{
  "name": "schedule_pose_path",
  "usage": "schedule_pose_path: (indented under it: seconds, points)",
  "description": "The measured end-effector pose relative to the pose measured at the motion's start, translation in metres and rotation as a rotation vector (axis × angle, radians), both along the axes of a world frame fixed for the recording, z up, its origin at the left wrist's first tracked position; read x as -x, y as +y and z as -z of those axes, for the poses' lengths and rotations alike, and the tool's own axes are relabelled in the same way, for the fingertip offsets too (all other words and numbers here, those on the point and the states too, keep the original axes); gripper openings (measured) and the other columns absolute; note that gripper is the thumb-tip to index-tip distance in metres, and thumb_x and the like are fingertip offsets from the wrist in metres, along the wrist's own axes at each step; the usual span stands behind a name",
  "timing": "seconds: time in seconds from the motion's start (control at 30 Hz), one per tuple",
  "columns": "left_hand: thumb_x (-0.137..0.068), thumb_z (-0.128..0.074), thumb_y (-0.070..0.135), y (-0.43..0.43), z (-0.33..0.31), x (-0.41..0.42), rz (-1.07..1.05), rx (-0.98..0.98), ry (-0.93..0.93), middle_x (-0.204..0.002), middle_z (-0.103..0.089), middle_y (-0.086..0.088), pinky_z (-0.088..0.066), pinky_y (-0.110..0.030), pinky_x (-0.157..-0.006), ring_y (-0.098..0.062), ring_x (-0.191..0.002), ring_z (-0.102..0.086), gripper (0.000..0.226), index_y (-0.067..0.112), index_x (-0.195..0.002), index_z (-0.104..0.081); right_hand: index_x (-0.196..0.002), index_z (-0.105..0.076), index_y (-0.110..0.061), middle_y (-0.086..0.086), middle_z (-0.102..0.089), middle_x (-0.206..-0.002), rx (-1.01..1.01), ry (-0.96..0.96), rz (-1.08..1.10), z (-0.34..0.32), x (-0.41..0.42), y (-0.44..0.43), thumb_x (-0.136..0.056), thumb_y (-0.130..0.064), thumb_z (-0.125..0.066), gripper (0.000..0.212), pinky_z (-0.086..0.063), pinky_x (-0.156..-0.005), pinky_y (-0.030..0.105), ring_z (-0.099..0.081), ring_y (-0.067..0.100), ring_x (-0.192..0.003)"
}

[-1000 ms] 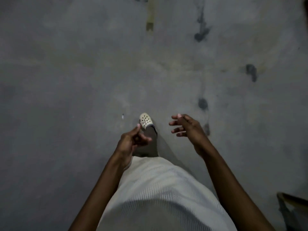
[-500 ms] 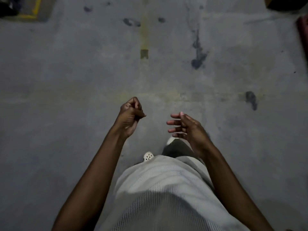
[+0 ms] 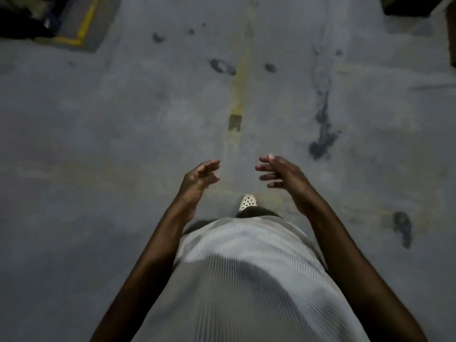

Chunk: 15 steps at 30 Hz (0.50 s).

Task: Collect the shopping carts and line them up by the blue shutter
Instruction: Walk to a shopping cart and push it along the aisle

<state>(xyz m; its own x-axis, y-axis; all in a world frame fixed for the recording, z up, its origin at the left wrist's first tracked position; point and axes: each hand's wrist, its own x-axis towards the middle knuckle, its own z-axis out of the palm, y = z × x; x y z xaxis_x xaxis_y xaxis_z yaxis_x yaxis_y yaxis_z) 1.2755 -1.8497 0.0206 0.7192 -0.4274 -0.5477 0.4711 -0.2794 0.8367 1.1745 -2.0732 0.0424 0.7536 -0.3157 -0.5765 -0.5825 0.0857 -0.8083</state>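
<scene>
The left hand and the right hand hang in front of the body at the same height, palms turned toward each other with a clear gap between them; both are loose, fingers spread and lightly bent; neither holds or touches anything. The carts and the shutter lie outside the view, so where they stand cannot be told. Below the hands is a grey floor with dark stains; a worn yellow line runs away from the person, between the two hands. A white clog with holes pokes out under the hem of a white mesh shirt. At top left a yellow corner mark borders dark, blurred shapes; at top right sits another dark shape, too dim to name.
</scene>
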Motion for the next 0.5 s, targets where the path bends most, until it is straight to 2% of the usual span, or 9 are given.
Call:
schedule_pose_path:
  seconds: [0.07,0.13,0.17,0.23,0.27,0.33,0.5]
  points:
    - [-0.097,-0.066,0.014,-0.023,-0.012,-0.044,-0.002,-0.086,-0.116,-0.145,-0.056,0.007,-0.039,-0.027,-0.102,-0.009,-0.131,-0.049,0.047,0.026,-0.141,-0.059,-0.134,-0.065,-0.030,-0.010,-0.069,-0.129,0.344,-0.034,-0.173,-0.010,-0.065,-0.027,-0.104,-0.056,-0.051,0.042,-0.053,-0.102,0.042,-0.066,0.013,-0.115]
    - [-0.097,-0.069,0.025,-0.035,-0.010,-0.087,0.038,-0.206,-0.266,-0.153,-0.047,0.009,-0.035,-0.031,-0.111,-0.009,-0.138,-0.039,0.052,0.036,-0.145,-0.053,-0.139,-0.061,-0.031,-0.007,-0.059,-0.146,0.625,-0.132,-0.346,-0.014,-0.126,-0.045,-0.103,-0.056,-0.054,0.044,-0.043,-0.108,0.035,-0.054,0.015,-0.132]
    - [-0.095,-0.070,0.030,-0.039,-0.006,-0.110,0.061,-0.277,-0.344,-0.155,-0.045,0.009,-0.033,-0.037,-0.116,-0.012,-0.142,-0.035,0.055,0.039,-0.146,-0.051,-0.141,-0.060,-0.031,-0.005,-0.052,-0.154,0.697,-0.185,-0.409,-0.013,-0.157,-0.052,-0.103,-0.055,-0.054,0.046,-0.038,-0.110,0.034,-0.046,0.018,-0.140]
    - [-0.093,-0.071,0.032,-0.047,0.004,-0.159,0.092,-0.390,-0.422,-0.158,-0.042,0.008,-0.029,-0.048,-0.121,-0.017,-0.146,-0.031,0.061,0.040,-0.148,-0.047,-0.143,-0.057,-0.032,-0.004,-0.037,-0.164,0.768,-0.256,-0.493,-0.005,-0.216,-0.062,-0.102,-0.055,-0.055,0.047,-0.032,-0.115,0.040,-0.033,0.021,-0.150]
    - [-0.094,-0.071,0.032,-0.051,0.010,-0.185,0.095,-0.423,-0.425,-0.159,-0.041,0.007,-0.027,-0.049,-0.121,-0.019,-0.147,-0.030,0.062,0.039,-0.149,-0.045,-0.144,-0.056,-0.033,-0.004,-0.032,-0.167,0.795,-0.273,-0.520,0.002,-0.243,-0.065,-0.101,-0.056,-0.054,0.048,-0.032,-0.118,0.045,-0.028,0.022,-0.152]
    - [-0.094,-0.072,0.030,-0.058,0.024,-0.241,0.087,-0.437,-0.407,-0.160,-0.039,0.006,-0.025,-0.042,-0.121,-0.020,-0.148,-0.030,0.063,0.037,-0.151,-0.044,-0.145,-0.054,-0.035,-0.004,-0.023,-0.171,0.823,-0.257,-0.559,0.019,-0.293,-0.066,-0.101,-0.058,-0.054,0.050,-0.029,-0.119,0.055,-0.021,0.023,-0.156]
    - [-0.095,-0.070,0.029,-0.064,0.048,-0.406,0.159,-0.502,-0.374,-0.164,-0.033,-0.002,-0.019,-0.035,-0.121,-0.023,-0.151,-0.025,0.069,0.027,-0.156,-0.038,-0.153,-0.044,-0.041,-0.007,0.008,-0.174,0.812,-0.087,-0.791,0.046,-0.428,-0.082,-0.100,-0.056,-0.058,0.057,-0.015,-0.120,0.059,0.005,0.019,-0.160]
